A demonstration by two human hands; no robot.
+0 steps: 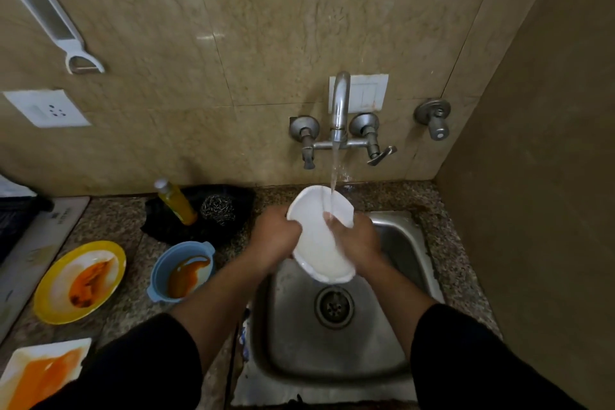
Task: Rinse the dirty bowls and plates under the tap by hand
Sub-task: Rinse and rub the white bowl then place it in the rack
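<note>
A white plate is tilted over the steel sink, under the running stream from the tap. My left hand grips its left rim. My right hand lies on the plate's right side, fingers on its face where the water lands; whether it grips the plate is unclear. On the counter to the left sit a yellow plate, a blue bowl and a white square plate, all smeared with orange sauce.
A yellow soap bottle and a steel scrubber rest on a black cloth behind the blue bowl. A peeler hangs on the tiled wall, with a socket below it. A side wall closes off the right.
</note>
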